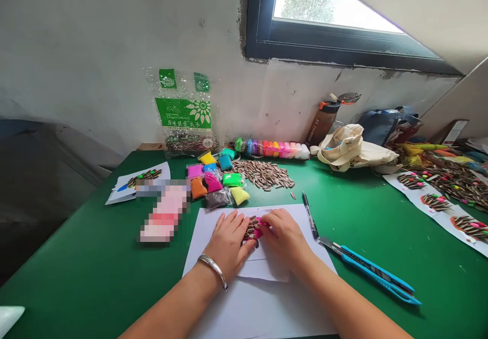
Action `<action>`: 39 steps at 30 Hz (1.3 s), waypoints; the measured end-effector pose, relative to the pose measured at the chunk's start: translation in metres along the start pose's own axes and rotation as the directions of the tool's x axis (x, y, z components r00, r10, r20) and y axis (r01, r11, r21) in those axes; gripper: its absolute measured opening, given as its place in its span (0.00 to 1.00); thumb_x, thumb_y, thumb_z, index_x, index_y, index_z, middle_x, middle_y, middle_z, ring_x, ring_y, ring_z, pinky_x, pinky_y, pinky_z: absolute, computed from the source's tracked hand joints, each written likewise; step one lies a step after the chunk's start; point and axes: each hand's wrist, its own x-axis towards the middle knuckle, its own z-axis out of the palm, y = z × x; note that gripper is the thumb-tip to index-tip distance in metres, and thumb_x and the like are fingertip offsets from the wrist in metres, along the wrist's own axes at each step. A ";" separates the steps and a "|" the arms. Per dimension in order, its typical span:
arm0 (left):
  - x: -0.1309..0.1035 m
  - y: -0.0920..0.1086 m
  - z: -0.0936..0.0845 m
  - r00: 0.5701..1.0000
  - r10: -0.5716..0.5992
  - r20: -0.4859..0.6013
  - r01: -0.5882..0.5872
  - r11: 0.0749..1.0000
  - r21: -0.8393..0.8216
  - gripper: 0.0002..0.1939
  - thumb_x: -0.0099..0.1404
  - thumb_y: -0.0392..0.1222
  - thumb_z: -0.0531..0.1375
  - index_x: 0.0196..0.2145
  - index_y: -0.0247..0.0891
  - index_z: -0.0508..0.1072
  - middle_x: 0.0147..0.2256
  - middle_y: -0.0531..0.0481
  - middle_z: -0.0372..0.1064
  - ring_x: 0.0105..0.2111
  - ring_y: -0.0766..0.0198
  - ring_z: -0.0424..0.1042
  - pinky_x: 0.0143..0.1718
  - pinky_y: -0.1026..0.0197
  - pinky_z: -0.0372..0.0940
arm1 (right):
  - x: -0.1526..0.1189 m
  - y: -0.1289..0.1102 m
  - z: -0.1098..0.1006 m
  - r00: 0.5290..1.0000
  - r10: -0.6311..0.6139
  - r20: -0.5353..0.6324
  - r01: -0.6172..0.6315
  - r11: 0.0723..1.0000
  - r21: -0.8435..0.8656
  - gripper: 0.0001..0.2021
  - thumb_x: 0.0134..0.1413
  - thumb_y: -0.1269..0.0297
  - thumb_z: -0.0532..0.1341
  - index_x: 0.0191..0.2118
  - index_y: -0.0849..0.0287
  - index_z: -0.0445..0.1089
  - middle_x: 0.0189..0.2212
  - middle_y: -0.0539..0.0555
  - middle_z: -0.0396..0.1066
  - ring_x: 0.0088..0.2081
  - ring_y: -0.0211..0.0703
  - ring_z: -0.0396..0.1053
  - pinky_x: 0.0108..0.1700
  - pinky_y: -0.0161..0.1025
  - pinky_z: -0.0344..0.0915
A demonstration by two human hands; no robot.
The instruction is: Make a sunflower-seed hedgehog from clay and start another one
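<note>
Head view, from the left: we see a decorated paper (pixel 117 195), then small packets of clay (pixel 199 187). Our left hand (pixel 229 240) lies mostly flat, fingers extended, its tips beside a cluster of striped seeds (pixel 251 227) set on pink clay (pixel 258 233). That piece sits between our hands, on a small sheet (pixel 267 270) over a larger one (pixel 259 308). Our right hand (pixel 284 235) has its fingers bent at the clay's right edge; we cannot tell whether they pinch a seed. If we press too hard, the soft clay could spread and the seeds tilt; a sticky fingertip lifting away could pull one loose. Should our left hand slide, the small sheet might shift. Farther right, a pen (pixel 310 214) lies near a blue knife (pixel 381 273); our right forearm, swinging outward, could nudge the knife.
</note>
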 end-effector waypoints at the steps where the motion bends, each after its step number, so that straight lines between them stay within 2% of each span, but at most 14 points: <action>1: 0.000 0.000 0.000 1.000 0.001 0.000 -0.001 1.000 0.000 0.22 0.64 0.45 0.54 0.53 0.32 0.65 0.53 0.38 0.65 0.56 0.46 0.58 0.57 0.37 0.51 | 0.000 0.000 -0.001 1.000 0.008 0.007 -0.008 1.000 -0.007 0.07 0.54 0.74 0.57 0.27 0.60 0.68 0.26 0.53 0.65 0.32 0.41 0.59 0.35 0.36 0.55; 11: 0.001 0.002 0.000 1.000 -0.010 0.000 0.010 1.000 0.000 0.22 0.64 0.44 0.55 0.52 0.30 0.66 0.52 0.38 0.66 0.56 0.45 0.59 0.57 0.37 0.52 | 0.002 -0.003 0.004 1.000 -0.011 0.013 0.012 0.999 -0.052 0.10 0.52 0.76 0.56 0.22 0.61 0.66 0.23 0.52 0.63 0.30 0.39 0.57 0.33 0.35 0.53; 21: 0.000 0.003 -0.001 1.000 -0.015 0.019 0.015 1.000 0.013 0.22 0.64 0.44 0.55 0.53 0.31 0.66 0.53 0.39 0.65 0.57 0.46 0.58 0.57 0.38 0.51 | 0.001 -0.006 0.004 0.999 0.004 0.042 -0.002 0.999 -0.033 0.10 0.54 0.75 0.55 0.24 0.61 0.67 0.25 0.52 0.65 0.31 0.40 0.59 0.34 0.35 0.54; 24: 0.000 0.002 -0.001 1.000 -0.011 0.006 0.011 1.000 0.006 0.22 0.64 0.44 0.55 0.53 0.32 0.66 0.53 0.39 0.65 0.56 0.46 0.58 0.57 0.37 0.52 | 0.001 0.001 -0.002 0.999 0.016 0.046 -0.016 1.000 -0.005 0.09 0.55 0.73 0.55 0.27 0.60 0.68 0.25 0.52 0.66 0.32 0.40 0.60 0.35 0.35 0.55; 27: 0.000 0.002 -0.001 1.000 -0.009 -0.008 0.009 1.000 -0.009 0.22 0.63 0.44 0.56 0.53 0.33 0.66 0.53 0.39 0.65 0.56 0.46 0.59 0.57 0.37 0.52 | 0.005 0.018 -0.016 0.998 0.064 -0.013 -0.065 0.998 -0.023 0.07 0.56 0.70 0.54 0.31 0.60 0.69 0.27 0.53 0.67 0.33 0.41 0.62 0.38 0.35 0.56; 30: 0.000 0.003 -0.002 1.000 -0.015 -0.009 0.015 1.000 -0.022 0.22 0.63 0.43 0.56 0.53 0.33 0.66 0.53 0.40 0.65 0.56 0.46 0.59 0.57 0.37 0.52 | 0.013 0.042 -0.032 0.987 0.128 -0.092 -0.143 0.975 -0.170 0.09 0.57 0.68 0.53 0.33 0.60 0.70 0.29 0.53 0.67 0.35 0.42 0.63 0.39 0.35 0.56; 33: 0.000 0.003 -0.004 1.000 -0.024 0.014 0.025 0.999 -0.031 0.23 0.63 0.44 0.56 0.54 0.31 0.65 0.53 0.39 0.64 0.57 0.46 0.58 0.58 0.37 0.51 | 0.022 0.061 -0.042 0.978 0.188 -0.092 -0.209 0.892 -0.402 0.09 0.58 0.68 0.52 0.34 0.60 0.70 0.30 0.55 0.68 0.35 0.43 0.63 0.38 0.36 0.54; 36: 0.000 0.004 -0.004 0.999 -0.035 0.023 0.036 0.999 -0.037 0.23 0.64 0.44 0.55 0.54 0.31 0.64 0.54 0.39 0.64 0.57 0.46 0.57 0.58 0.37 0.50 | 0.027 0.069 -0.040 0.963 0.265 -0.043 -0.242 0.786 -0.568 0.09 0.57 0.69 0.52 0.32 0.60 0.70 0.28 0.56 0.67 0.33 0.43 0.63 0.33 0.37 0.51; 39: 0.000 0.003 -0.004 0.999 -0.037 0.019 0.038 0.998 -0.051 0.22 0.64 0.44 0.55 0.54 0.32 0.65 0.54 0.40 0.64 0.57 0.46 0.57 0.58 0.38 0.50 | 0.029 0.069 -0.032 0.963 0.269 0.008 -0.202 0.741 -0.640 0.08 0.55 0.71 0.53 0.28 0.59 0.68 0.27 0.55 0.67 0.31 0.42 0.62 0.31 0.38 0.47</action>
